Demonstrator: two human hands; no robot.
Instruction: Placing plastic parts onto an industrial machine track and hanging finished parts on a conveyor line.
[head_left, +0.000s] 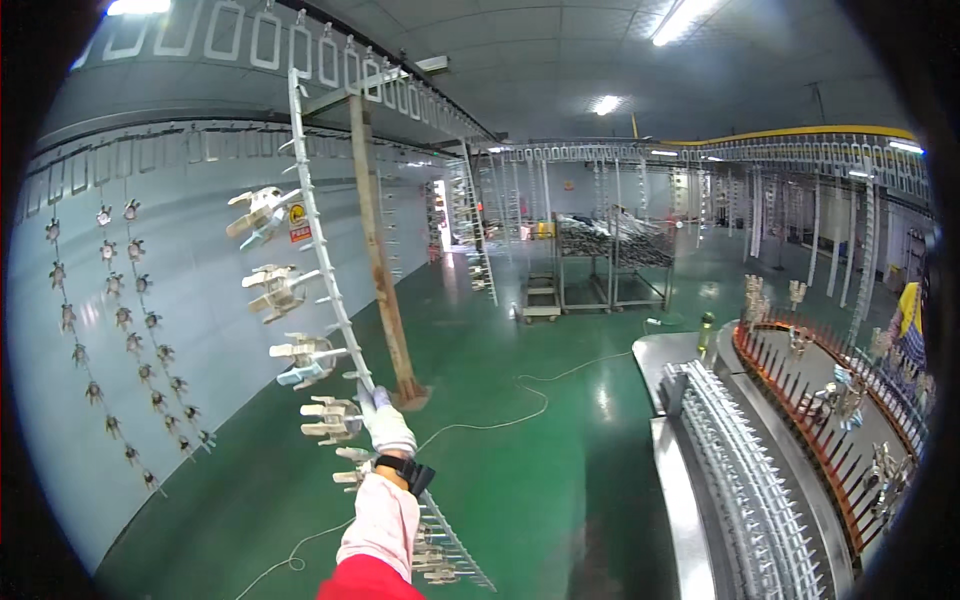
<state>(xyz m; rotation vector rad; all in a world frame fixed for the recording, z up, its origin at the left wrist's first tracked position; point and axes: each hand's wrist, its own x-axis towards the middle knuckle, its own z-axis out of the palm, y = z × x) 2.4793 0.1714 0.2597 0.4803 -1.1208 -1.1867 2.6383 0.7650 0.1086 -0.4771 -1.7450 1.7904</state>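
My left hand [388,424], in a whitish glove with grey fingertips, is closed round a long metal hanging rack [322,240]. The rack tilts down from an overhead conveyor and has short pegs along its length. Pale pronged metal castings hang on its left side; one casting [331,420] is right beside my fingers, and another casting [303,360] sits just above. Lower castings [432,560] show past my forearm, which partly hides the rack. A black watch [405,472] is on my wrist. My right hand is out of view.
A rusty post [375,250] stands just right of the rack. At right, a steel table [680,480] bears several pegged racks [740,480] beside an oval spindle line [800,400]. Loaded carts [610,270] stand farther back. A cable [500,420] crosses the green floor. Another person [908,325] is at far right.
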